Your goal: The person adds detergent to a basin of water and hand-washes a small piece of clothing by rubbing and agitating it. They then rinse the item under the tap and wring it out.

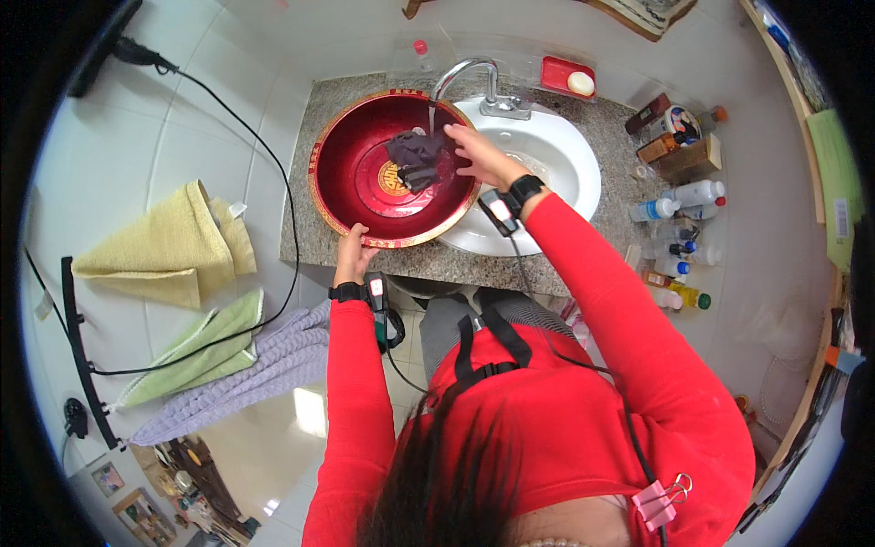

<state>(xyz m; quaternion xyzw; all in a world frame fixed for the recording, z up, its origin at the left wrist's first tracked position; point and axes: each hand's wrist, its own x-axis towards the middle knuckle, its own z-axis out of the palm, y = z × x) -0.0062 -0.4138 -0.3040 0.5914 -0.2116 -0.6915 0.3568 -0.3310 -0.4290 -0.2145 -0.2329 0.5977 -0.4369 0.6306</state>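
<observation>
A red basin (342, 164) with a gold-patterned rim stands on the counter, its right side over the white sink (586, 171). Inside it lies a wet, crumpled dark cloth (415, 154), partly over the gold emblem on the bottom. Water runs from the chrome faucet (472, 63) onto the cloth. My left hand (353, 254) grips the basin's near rim, thumb on top. At the right rim, my right hand (482, 156) has its fingers spread beside the cloth and holds nothing; whether it touches the rim I cannot tell.
A red soap dish (555, 74) with white soap (581, 84) sits behind the sink. Several bottles (677, 205) line the granite counter (301, 232) at right. On the left wall hang towels (164, 253) and a black cable (290, 205).
</observation>
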